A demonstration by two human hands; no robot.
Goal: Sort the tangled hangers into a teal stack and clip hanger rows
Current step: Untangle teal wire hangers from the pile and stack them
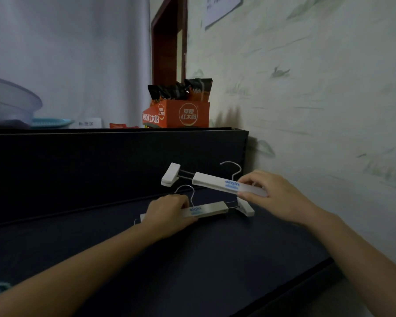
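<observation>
Right hand (272, 195): fingers (249, 179) and thumb pinch the white bar of the upper clip hanger (213, 181), held tilted above the worktop (215, 259).
Upper clip hanger: bar and one white clip reach left of the right fingers; metal hook rises just behind them.
Left hand (169, 213): fingers curl round the lower clip hanger (208, 210), which lies on the worktop.
Lower clip hanger: bar runs right from the left fingers; far clip sits below the right thumb.
Orange box (183, 115): on the ledge, well beyond all the fingers.
</observation>
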